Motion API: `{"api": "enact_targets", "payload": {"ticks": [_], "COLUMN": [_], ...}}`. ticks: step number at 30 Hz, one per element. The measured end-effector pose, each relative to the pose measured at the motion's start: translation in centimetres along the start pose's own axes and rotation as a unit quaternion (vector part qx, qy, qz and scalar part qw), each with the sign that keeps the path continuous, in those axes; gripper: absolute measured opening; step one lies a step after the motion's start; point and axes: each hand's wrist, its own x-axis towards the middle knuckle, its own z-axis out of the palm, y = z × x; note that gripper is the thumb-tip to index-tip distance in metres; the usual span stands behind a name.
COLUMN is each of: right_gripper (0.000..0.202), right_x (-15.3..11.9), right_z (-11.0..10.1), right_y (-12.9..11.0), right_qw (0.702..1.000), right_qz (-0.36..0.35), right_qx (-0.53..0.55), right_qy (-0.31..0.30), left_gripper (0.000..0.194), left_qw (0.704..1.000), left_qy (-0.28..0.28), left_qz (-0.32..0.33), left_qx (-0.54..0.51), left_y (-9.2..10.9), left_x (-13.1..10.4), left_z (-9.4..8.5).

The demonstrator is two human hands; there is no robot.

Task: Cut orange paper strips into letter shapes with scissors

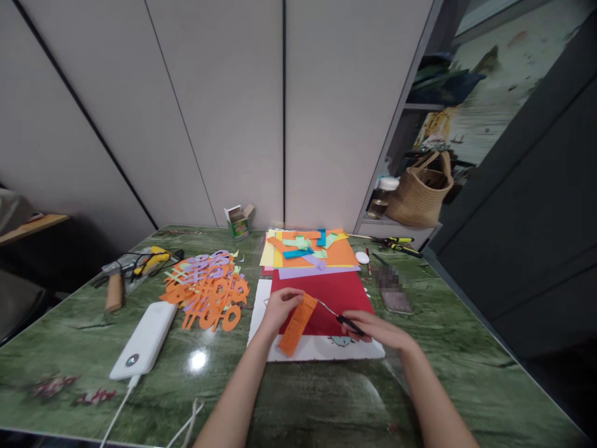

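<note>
My left hand [283, 306] pinches the upper edge of an orange paper strip [297, 326], whose lower end hangs toward me. From the right, my right hand [373, 328] grips a pair of scissors [347, 322] by the black handles. Their thin metal blades reach the strip's upper right edge; whether they are parted is too small to tell. Beneath both hands lies a red paper sheet [321, 283] on a white drawn-on sheet [321, 350]. Behind it, colored paper sheets [347, 252] carry several loose strips, orange, blue, green and purple.
A heap of cut-out paper shapes [209, 289] lies left, near a white power bank [145, 339] with a cable. A small green box [239, 224] stands at the back. Rightward are a phone [394, 289], a white round object [362, 257] and yellow-black pliers [398, 244].
</note>
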Motion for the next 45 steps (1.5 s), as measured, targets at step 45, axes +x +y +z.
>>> {"api": "enact_targets", "payload": {"ticks": [45], "right_gripper": [0.022], "right_x": [0.31], "right_z": [0.37], "right_y": [0.40], "right_qw": [0.997], "right_qz": [0.009], "right_qx": [0.020], "right_qy": [-0.076], "left_gripper": [0.021], "left_qw": [0.997], "left_qy": [-0.024], "left_qz": [0.005], "left_qx": [0.067], "left_y": [0.51], "left_x": [-0.39], "left_z": [0.78]}}
